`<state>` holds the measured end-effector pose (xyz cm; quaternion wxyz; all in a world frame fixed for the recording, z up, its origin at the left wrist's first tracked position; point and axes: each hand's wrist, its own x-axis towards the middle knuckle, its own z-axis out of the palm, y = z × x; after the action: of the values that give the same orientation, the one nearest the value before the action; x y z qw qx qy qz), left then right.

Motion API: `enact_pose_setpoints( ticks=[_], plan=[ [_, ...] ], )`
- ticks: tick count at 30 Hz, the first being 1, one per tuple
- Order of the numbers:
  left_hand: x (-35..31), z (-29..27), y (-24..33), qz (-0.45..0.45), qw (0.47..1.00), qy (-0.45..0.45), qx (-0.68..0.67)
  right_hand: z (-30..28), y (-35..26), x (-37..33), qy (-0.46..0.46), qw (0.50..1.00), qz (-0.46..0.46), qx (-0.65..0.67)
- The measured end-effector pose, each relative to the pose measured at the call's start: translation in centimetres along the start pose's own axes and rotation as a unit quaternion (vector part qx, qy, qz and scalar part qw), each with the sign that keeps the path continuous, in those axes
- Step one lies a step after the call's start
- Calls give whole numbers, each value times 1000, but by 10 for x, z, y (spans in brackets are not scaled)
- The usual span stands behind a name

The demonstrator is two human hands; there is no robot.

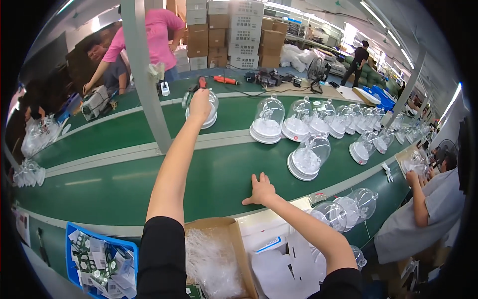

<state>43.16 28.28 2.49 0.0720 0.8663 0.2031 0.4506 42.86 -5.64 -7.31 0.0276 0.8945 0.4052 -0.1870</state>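
- so your left grip (200, 103) is stretched way out to the far side, right at a clear dome (213, 107) on a round white base (205, 123)
- that dome is on the far strip of the green desk (231, 117), right of the metal post (142, 65) and well apart from the row of domes (321, 119) farther right
- can't tell if your left fingers are clamped on the dome or on the red item (201, 81) showing just past them, your knuckles block the view
- your right grip (261, 189) holds nothing, fingers spread apart, low at the near strip. closest thing to it is another dome (311, 154) to the right
- step-wise, my guess is you're setting down or fetching that one dome
- next move imo calls for a sure hold and keeping it level, cover and base together
- it's pointing up: base down, rounded end on top, long axis basically vertical. slight lean is probably the lens. it's round, so no front i can make out
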Motion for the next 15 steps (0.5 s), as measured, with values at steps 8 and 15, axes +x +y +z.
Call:
enact_pose_setpoints(
  ticks=[8,15],
  plan=[
    [16,35,-43,41,988,-134,63,9,-4,-8,60,998,-37,5],
    [17,-2,-37,-124,939,-275,165,6,-3,-20,-8,1000,0,26]
  ],
)
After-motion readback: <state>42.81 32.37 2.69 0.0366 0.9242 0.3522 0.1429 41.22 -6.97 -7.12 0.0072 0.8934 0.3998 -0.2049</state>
